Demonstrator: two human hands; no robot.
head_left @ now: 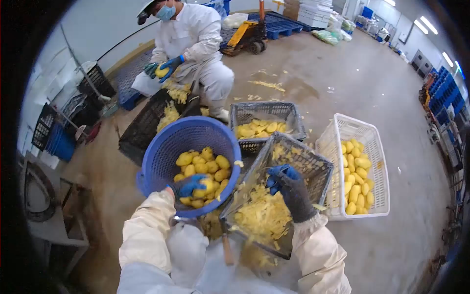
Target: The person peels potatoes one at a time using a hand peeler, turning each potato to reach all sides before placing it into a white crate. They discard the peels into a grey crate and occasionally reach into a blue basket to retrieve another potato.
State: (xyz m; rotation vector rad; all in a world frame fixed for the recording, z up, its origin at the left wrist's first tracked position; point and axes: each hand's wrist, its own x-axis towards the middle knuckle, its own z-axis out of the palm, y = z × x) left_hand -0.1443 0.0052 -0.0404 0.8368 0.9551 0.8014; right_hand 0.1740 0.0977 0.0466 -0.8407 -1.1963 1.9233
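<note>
My left hand [190, 186], in a blue glove, reaches into the round blue basket [149, 164], its fingers around a yellow potato [208, 186] slightly smeared by motion. Many other potatoes [203, 164] lie beneath and beyond it. Over the dark mesh crate [318, 171] is my right hand [290, 188], in a blue and dark glove. Its fingers are curled closed; what they hold, if anything, I cannot make out. Below that hand, a heap of pale yellow peelings [262, 215] fills the near part of the crate. A brown handle [227, 250] stands at the crate's near left corner.
A white crate [338, 191] of potatoes stands at right, and a dark crate [298, 130] with yellow pieces lies ahead. Across from me, a seated person [196, 44] holds a potato over another crate [142, 130] with peelings. Behind are a pallet jack [242, 36] and blue pallets [279, 24].
</note>
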